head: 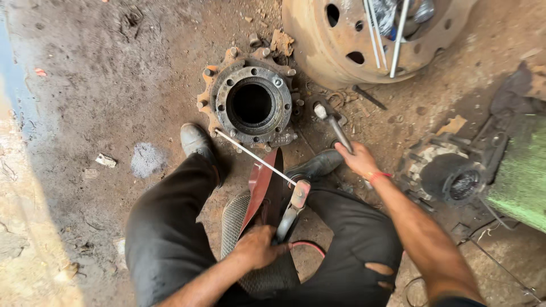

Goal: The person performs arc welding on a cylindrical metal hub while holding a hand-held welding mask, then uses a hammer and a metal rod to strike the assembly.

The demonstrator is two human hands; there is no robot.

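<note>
The left hand (256, 247) has its grip closed around the handle of a grease gun (290, 213), held near, between the knees. The gun's thin metal tube (253, 156) runs far and left to the wheel hub (250, 102) lying on the dirt floor (102, 102). The right hand (358, 159) has its grip closed on a hammer (335, 128), whose head rests just right of the hub. A rusty wheel rim (335, 51) lies farther right.

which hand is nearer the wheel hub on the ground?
Right. The right hand grips a hammer just beside the wheel hub; the left hand is farther back, holding a grease gun.
</note>
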